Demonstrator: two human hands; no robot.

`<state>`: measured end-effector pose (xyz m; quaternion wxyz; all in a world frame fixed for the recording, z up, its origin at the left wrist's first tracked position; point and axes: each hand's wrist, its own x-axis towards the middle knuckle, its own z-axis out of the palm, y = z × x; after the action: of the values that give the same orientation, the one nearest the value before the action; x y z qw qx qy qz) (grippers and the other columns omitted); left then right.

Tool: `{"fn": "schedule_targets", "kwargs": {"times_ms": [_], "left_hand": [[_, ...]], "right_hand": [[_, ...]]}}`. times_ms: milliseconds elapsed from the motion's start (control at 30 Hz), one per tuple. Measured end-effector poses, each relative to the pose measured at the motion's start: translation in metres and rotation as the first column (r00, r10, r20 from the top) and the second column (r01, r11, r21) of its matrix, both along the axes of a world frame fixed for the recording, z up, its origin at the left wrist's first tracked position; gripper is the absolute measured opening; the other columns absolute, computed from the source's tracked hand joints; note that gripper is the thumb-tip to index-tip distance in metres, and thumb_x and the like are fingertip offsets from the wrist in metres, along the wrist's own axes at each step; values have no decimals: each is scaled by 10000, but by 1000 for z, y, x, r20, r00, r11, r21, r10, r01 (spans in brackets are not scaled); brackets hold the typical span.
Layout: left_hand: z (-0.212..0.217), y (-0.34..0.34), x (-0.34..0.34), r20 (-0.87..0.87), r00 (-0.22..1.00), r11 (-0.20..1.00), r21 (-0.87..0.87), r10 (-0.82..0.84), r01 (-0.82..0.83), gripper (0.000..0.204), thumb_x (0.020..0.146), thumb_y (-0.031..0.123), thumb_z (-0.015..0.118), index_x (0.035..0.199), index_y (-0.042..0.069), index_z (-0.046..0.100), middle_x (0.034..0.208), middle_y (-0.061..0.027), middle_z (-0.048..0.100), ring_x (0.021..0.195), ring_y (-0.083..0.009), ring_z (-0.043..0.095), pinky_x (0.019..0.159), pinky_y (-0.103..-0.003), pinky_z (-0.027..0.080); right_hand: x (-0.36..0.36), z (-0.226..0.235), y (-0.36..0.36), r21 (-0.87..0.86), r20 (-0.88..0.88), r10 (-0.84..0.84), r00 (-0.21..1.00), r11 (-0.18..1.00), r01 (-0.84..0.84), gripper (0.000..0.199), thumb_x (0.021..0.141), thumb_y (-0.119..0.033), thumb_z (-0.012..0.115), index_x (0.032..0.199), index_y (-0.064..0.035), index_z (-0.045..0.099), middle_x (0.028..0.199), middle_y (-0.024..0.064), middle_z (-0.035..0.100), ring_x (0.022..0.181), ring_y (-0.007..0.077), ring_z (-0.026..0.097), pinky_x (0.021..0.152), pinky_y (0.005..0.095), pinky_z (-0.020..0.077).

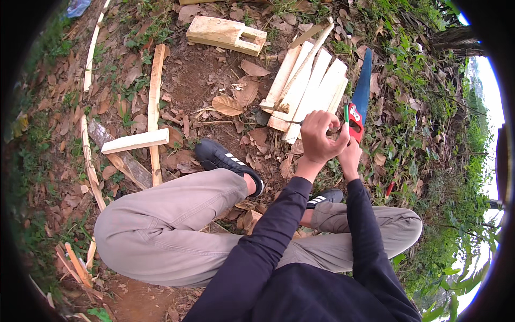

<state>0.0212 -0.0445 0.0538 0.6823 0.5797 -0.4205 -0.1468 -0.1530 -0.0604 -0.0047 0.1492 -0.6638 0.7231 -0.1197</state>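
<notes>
Both hands meet above the stacked slats [307, 88]: the left hand [321, 137] is fisted around a thin stick [294, 122], the right hand [350, 153] grips the saw [359, 102] by its red handle, and no cut shows yet.

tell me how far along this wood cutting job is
Done: a batch of pale cut slats lies stacked on the ground, with a notched block beyond. In hand: left hand and right hand meet at a red-handled saw. Left: long strips lie uncut nearby.
</notes>
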Motion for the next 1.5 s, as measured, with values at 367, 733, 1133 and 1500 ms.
{"fn": "schedule_targets", "kwargs": {"times_ms": [367, 733, 1133, 1500], "left_hand": [[34, -17, 18, 142, 960, 815, 566, -243, 123, 348, 871, 316, 676, 657, 42, 674, 603, -142, 645, 573, -333, 640, 560, -442, 499], [16, 13, 9, 143, 926, 889, 360, -350, 281, 319, 850, 75, 649, 569, 19, 511, 501, -134, 487, 454, -310, 513, 466, -394, 391], [11, -22, 8, 247, 946, 954, 263, -212, 145, 379, 891, 110, 632, 553, 26, 482, 469, -109, 443, 384, -204, 447, 415, -350, 317], [3, -79, 38, 333, 924, 927, 371, -188, 55, 454, 907, 239, 603, 526, 7, 521, 430, -23, 454, 427, -88, 410, 445, -302, 316]], "right_hand": [[94, -24, -53, 41, 192, -9, 981, 999, 1, 488, 777, -431, 814, 706, -26, 552, 671, 180, 638, 621, 354, 641, 568, 446, 463], [84, -68, -84, 236, -45, -49, 998, 970, 58, 627, 735, -600, 769, 918, -7, 682, 963, 207, 668, 911, 392, 670, 795, 469, 528], [80, -72, -79, 221, 13, -59, 998, 974, 55, 597, 750, -575, 766, 952, -18, 697, 999, 225, 652, 910, 438, 652, 790, 499, 530], [76, -74, -80, 254, 98, -142, 985, 961, 113, 570, 740, -524, 807, 1000, -21, 736, 1090, 189, 626, 1049, 398, 578, 845, 499, 508]]}}
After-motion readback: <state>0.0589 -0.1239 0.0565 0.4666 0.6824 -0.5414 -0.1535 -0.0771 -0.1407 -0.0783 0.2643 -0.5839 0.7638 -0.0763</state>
